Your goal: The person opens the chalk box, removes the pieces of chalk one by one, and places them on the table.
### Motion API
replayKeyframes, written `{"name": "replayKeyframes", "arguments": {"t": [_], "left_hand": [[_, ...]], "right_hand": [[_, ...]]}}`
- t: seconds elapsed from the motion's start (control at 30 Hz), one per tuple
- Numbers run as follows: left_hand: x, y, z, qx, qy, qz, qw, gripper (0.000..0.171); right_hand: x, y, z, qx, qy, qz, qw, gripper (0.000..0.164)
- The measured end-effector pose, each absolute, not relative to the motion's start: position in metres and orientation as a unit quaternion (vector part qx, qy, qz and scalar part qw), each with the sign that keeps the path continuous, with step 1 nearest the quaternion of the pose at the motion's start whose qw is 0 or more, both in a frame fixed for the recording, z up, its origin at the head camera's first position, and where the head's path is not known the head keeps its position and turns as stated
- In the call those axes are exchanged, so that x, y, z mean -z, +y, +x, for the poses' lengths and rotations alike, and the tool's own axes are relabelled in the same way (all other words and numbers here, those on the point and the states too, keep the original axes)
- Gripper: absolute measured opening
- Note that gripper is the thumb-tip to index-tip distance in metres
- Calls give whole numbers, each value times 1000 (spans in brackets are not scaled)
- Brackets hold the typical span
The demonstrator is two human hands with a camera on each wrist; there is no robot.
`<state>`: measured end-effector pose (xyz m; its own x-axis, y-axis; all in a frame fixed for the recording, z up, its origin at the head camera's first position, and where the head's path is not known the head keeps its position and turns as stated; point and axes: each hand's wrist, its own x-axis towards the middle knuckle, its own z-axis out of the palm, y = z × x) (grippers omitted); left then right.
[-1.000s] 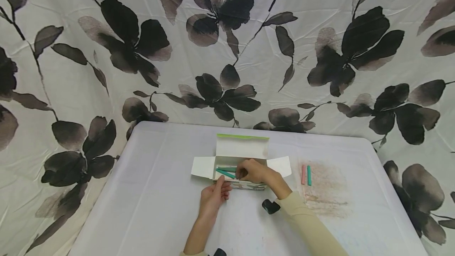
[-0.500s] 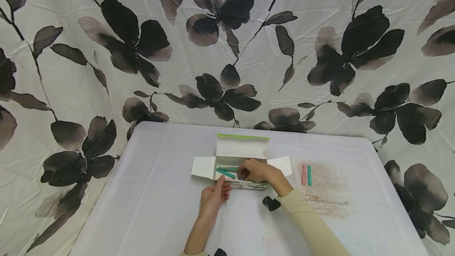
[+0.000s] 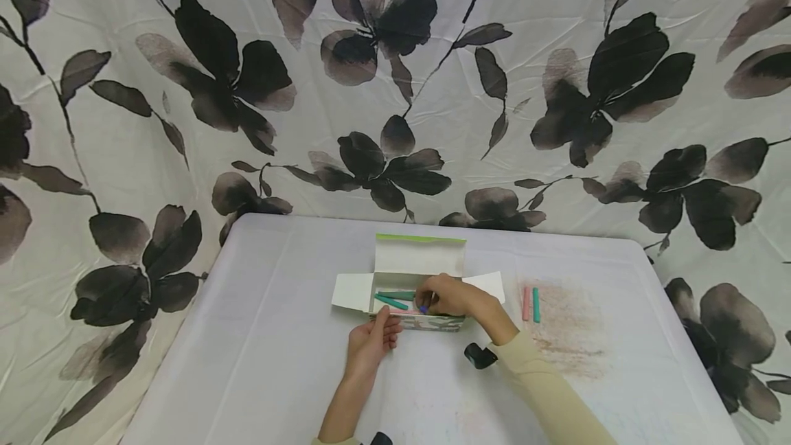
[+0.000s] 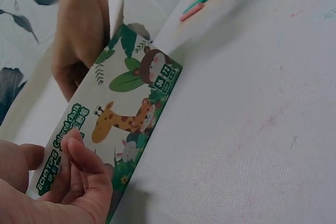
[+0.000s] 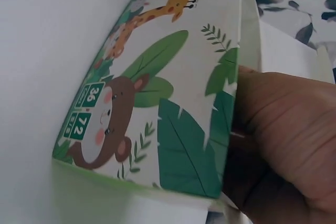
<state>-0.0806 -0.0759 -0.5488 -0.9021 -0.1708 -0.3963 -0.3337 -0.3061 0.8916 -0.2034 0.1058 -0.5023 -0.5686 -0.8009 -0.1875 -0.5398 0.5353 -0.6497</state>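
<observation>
An open chalk box [image 3: 426, 323] with animal pictures and "Colored chalk" print stands on the table, its flaps spread. My left hand [image 3: 369, 347] holds its front wall near the left end, thumb at the rim and fingers against the printed side [image 4: 128, 103]. Down inside the box, my right hand [image 3: 450, 296] has its fingers curled, with the end of a blue chalk [image 3: 423, 309] showing at the fingertips. In the right wrist view the box wall hides those fingertips. Green chalks [image 3: 392, 303] lie in the box's left part, and pink shows along its front edge.
Right of the box, a pink chalk [image 3: 526, 303] and a green chalk [image 3: 536, 305] lie side by side by a brownish smudge [image 3: 571, 335] on the white tablecloth [image 3: 266, 335]. A floral curtain [image 3: 278, 88] hangs behind the table.
My right hand has shifted slightly right within the box, and more of the blue chalk end shows at its fingertips. The left hand stays at the box front.
</observation>
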Motion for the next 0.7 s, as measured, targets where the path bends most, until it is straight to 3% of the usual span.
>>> {"name": "replayKeyframes", "arguments": {"t": [0.23,0.7], "left_hand": [[551,-77,-81,-776,591,-214,56,56],[549,-76,-81,-765,605,-213,51,57]], "right_hand": [[497,121,-202,316,825,-428,192,14],[485,154,-206,418,819,-375,120,20]]}}
